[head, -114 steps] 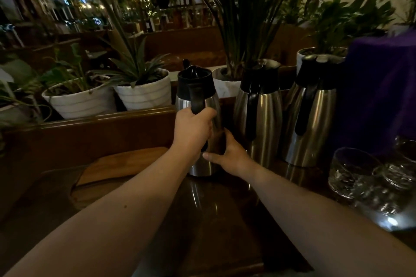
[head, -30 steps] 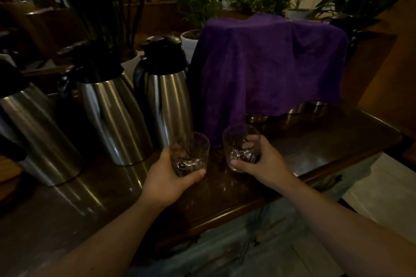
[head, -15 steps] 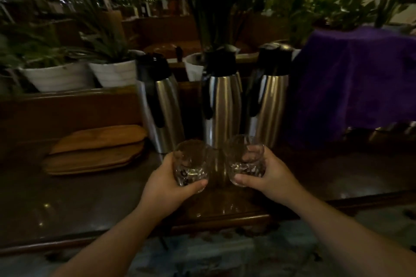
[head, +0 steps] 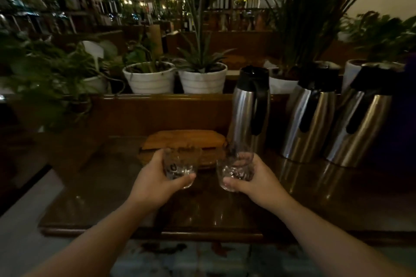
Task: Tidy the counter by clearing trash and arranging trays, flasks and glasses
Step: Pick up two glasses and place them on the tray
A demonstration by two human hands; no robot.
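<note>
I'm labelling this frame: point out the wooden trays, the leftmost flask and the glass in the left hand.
wooden trays (head: 184,140), head view, top board.
leftmost flask (head: 244,108), head view, steel body.
glass (head: 180,165), head view, its side wall.

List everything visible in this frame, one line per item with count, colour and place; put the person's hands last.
Flasks: 3, steel with black tops and handles, in a row at the back right of the counter: left flask, middle flask, right flask.
Wooden trays: a stack, count unclear, brown, centre of the counter beside the left flask.
Glasses: 2, clear, held above the counter: left glass, right glass.
Plant pots: 2 clearly seen, white, ribbed, on the ledge behind; more pots behind the flasks, partly hidden.
Counter: 1, dark glossy wood.
Left hand: gripping the left glass.
Right hand: gripping the right glass.
</note>
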